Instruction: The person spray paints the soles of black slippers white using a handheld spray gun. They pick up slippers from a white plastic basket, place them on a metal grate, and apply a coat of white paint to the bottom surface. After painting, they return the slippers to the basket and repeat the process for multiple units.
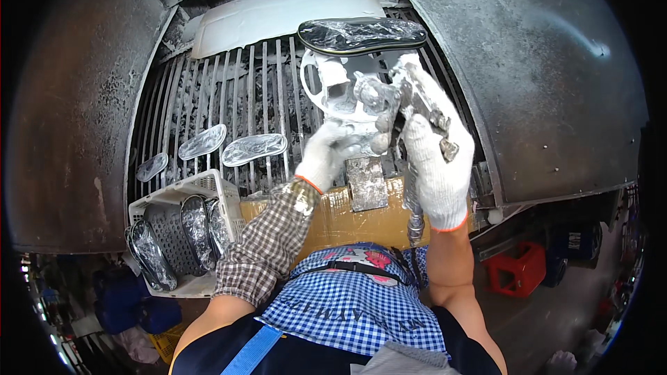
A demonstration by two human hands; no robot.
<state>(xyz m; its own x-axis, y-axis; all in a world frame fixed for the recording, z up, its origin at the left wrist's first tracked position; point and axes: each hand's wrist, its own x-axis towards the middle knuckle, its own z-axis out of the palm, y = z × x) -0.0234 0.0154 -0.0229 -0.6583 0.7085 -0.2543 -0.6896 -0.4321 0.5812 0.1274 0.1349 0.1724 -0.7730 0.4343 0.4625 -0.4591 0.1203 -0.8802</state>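
My left hand (337,149), in a white glove with grey-smeared fingertips, is closed on a white-coated container (315,83) with a loop-like side; its exact kind is unclear. My right hand (438,160), also gloved, is wrapped round a paint-crusted spray gun (379,94), whose hose (415,226) hangs below the wrist. The two hands are close together, and the fingers partly hide where gun and container meet. Just beyond them lies a black sole-shaped piece (361,35) under shiny clear film. A grey-splashed block (367,184) sits below my hands.
Metal bars (236,90) form a grate between dark side panels (542,97). Smaller film-covered pieces (255,149) lie left on it. A white crate (226,198) holds several black wrapped pieces (198,229). White board (285,14) covers the back; a red stool (515,269) stands right.
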